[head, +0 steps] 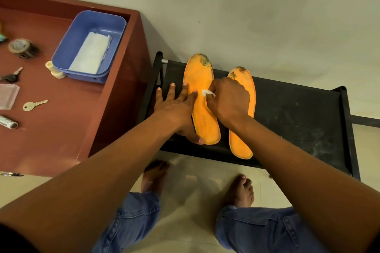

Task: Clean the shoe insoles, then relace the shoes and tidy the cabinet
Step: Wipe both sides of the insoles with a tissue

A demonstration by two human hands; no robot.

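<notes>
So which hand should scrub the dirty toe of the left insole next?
Probably the right hand: it already pinches the wipe on that insole. The left hand lies flat, pinning its edge.

The scene is evenly and fairly brightly lit with a warm, yellowish cast, and no lamp shows. Soft shadows fall toward the lower part of the frame: a dim one under the black shelf (298, 113) onto the pale floor (195, 201), and a darker one beside the red cabinet (115, 113) at centre left. A faint glossy reflection sits on the floor at lower centre. Wide-angle distortion bends the straight edges, most strongly at the upper left and right. The forearms at the bottom corners are large and soft; the middle is reasonably sharp.
</notes>
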